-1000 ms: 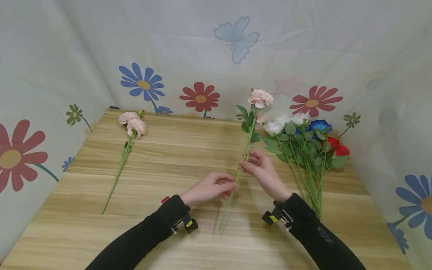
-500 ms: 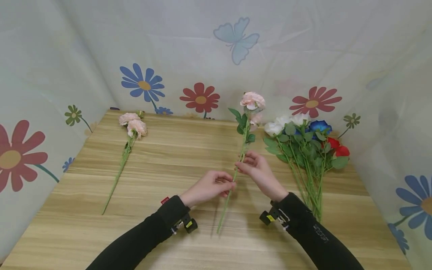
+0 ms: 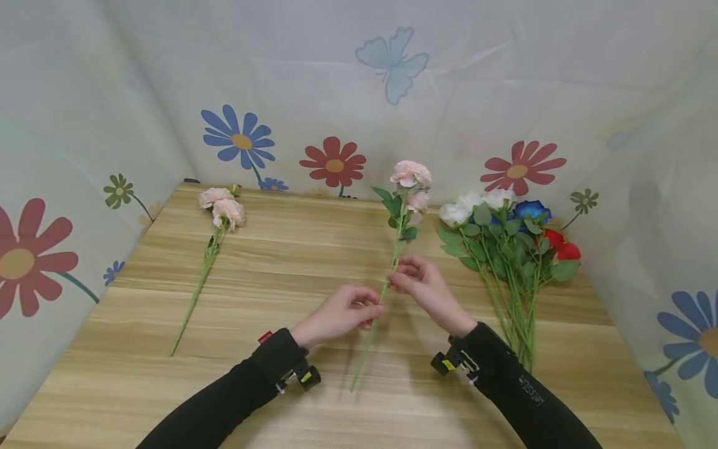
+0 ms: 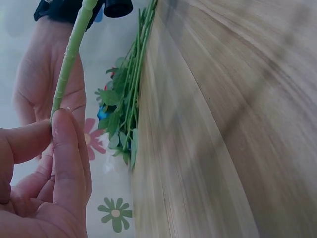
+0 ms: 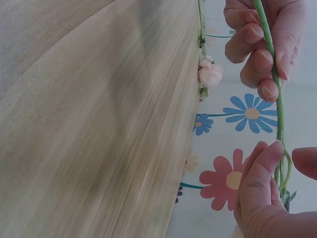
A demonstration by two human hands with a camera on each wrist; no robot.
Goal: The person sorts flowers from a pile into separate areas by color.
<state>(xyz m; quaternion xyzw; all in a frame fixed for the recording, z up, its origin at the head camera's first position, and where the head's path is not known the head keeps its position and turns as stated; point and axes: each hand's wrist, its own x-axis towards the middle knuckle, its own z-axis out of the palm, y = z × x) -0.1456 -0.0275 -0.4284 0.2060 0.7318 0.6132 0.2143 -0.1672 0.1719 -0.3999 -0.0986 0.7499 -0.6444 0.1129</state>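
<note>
In the head view a pink flower [image 3: 411, 174] with a long green stem stands slanted over the middle of the table, its two ruffled blooms at the top. My left hand [image 3: 341, 313] pinches the lower stem between thumb and index finger; the left wrist view shows the stem [image 4: 69, 62] right at those fingertips. Higher up, below the leaves, my right hand [image 3: 429, 292] loosely holds the same stem. From the right wrist its fingertips [image 5: 271, 151] lie at the stem, with the thumb slightly off it. The stem's lower end is near the table surface.
Another pink flower [image 3: 228, 213] lies on the left of the wooden table [image 3: 269, 262]. At the right lies a bunch with white roses [image 3: 455, 213], blue roses [image 3: 533, 211] and red roses [image 3: 568, 251]. A printed curtain [image 3: 314, 75] encloses the back and sides.
The held pink flower has moved left, its blooms also sinking a little. Both hands have shifted slightly left with it. The flowers on the table stay where they were.
</note>
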